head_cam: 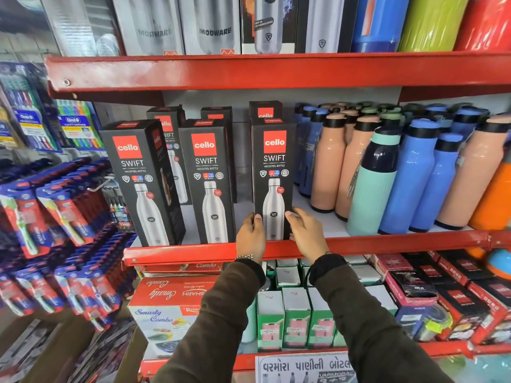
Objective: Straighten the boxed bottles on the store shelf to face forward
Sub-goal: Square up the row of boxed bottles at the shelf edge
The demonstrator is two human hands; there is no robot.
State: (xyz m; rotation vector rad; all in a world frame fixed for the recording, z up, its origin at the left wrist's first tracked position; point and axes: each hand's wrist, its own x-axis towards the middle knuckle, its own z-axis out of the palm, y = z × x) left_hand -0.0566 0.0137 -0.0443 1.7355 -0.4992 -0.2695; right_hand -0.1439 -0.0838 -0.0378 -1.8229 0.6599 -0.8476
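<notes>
two dark knit sleeves reach up to the red metal shelf lip. left hand and right hand clasp the lower edges of the right cello swift box, thumbs on its matte black cardboard front, fingers curled round the sides. it stands upright, facing forward, at the shelf's front. left of the left fingers stand the middle cello box and the angled left cello box. right of the right fingers, smooth rounded loose bottles crowd together.

Red metal shelves in a lit shop
</notes>
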